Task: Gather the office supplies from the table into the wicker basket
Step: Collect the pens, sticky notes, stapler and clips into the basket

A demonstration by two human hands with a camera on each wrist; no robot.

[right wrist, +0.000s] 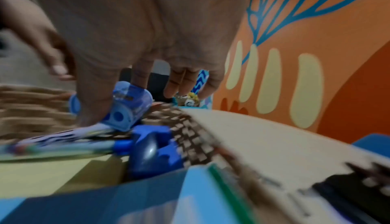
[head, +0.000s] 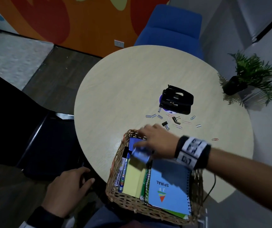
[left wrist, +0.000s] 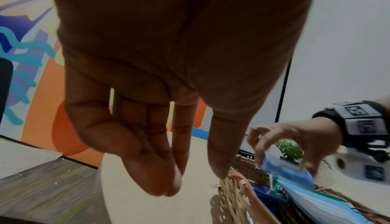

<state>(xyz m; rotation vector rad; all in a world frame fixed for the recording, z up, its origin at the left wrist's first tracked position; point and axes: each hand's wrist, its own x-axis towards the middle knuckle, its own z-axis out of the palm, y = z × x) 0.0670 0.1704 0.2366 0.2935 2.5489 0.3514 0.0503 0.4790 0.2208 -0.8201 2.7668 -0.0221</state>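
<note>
A wicker basket stands at the near edge of the round table. It holds two markers, a yellow pad, a blue spiral notebook and a dark blue plastic item. My right hand hovers over the basket's far end and pinches a small light-blue plastic dispenser, blurred by motion. My left hand hangs beside the table edge, left of the basket, fingers relaxed and holding nothing. A black hole punch, binder clips, staple strips and paper clips lie on the table beyond the basket.
A blue chair stands behind the table. A potted plant sits on a ledge at the right. A dark chair is at the left. One red paper clip lies apart near the table's right edge.
</note>
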